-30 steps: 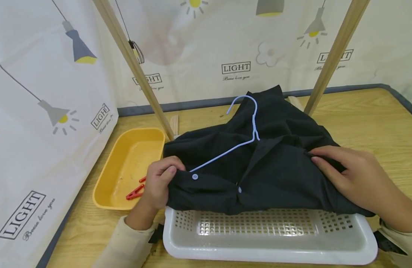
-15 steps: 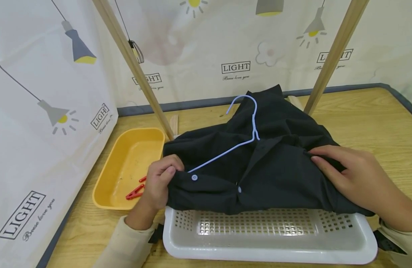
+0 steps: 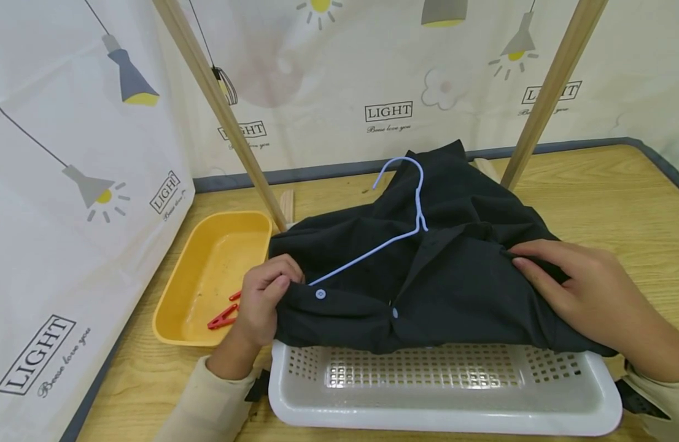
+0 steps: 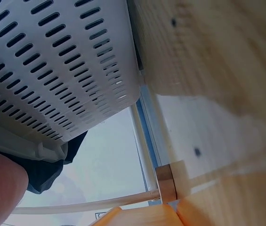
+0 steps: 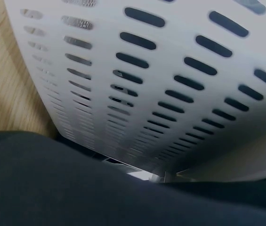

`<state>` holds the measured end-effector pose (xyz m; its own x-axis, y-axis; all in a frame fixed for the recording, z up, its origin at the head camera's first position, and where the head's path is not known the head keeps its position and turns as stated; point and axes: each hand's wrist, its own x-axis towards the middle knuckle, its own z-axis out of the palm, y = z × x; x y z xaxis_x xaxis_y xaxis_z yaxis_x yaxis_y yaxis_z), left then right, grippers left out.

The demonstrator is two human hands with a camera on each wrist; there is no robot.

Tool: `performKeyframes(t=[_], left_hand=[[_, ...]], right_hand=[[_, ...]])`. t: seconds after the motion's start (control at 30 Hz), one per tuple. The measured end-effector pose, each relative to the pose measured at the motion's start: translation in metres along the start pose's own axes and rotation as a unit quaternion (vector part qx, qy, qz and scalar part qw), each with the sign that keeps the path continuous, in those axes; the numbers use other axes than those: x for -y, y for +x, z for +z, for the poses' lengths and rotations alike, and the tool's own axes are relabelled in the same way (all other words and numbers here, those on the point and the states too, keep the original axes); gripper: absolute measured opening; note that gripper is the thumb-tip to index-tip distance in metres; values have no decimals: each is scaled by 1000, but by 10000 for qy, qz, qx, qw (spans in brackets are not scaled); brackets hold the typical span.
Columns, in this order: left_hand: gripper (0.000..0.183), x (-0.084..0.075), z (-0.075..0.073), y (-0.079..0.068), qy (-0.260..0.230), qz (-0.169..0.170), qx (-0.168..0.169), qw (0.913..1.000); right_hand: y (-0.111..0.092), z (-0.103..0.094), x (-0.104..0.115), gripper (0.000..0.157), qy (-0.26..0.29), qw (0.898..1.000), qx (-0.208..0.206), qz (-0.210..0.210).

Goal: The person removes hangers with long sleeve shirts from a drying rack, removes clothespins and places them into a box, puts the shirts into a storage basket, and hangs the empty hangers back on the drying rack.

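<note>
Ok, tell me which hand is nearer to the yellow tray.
Left. The left hand grips the black shirt beside the yellow tray, overlapping its edge in the head view; the right hand pinches the shirt's opposite side, farther away.

We have room to pass over the bench [image 3: 610,190] beyond the right post [image 3: 554,92]; on our left, the left post [image 3: 223,116] and tub [image 3: 223,252] stand in the way, and the basket [image 3: 444,408] blocks reaching under the shirt [image 3: 461,288].
</note>
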<state>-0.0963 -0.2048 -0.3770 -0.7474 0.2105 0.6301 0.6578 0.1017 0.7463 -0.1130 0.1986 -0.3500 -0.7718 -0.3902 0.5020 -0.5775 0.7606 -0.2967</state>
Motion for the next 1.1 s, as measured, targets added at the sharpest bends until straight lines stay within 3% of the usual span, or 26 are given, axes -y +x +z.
performKeyframes(t=[0.4, 0.67, 1.1], left_hand=[[33, 2, 2, 0, -315, 272, -123, 9991], [35, -1, 6, 2, -491, 944, -500, 9931], [38, 0, 10, 4, -739, 1328, -1019, 9831]], right_hand=[[0, 0, -1, 26, 33, 10000, -10, -18], [0, 0, 0, 26, 28, 9999, -96, -113], [1, 0, -1, 25, 51, 9996, -207, -159]])
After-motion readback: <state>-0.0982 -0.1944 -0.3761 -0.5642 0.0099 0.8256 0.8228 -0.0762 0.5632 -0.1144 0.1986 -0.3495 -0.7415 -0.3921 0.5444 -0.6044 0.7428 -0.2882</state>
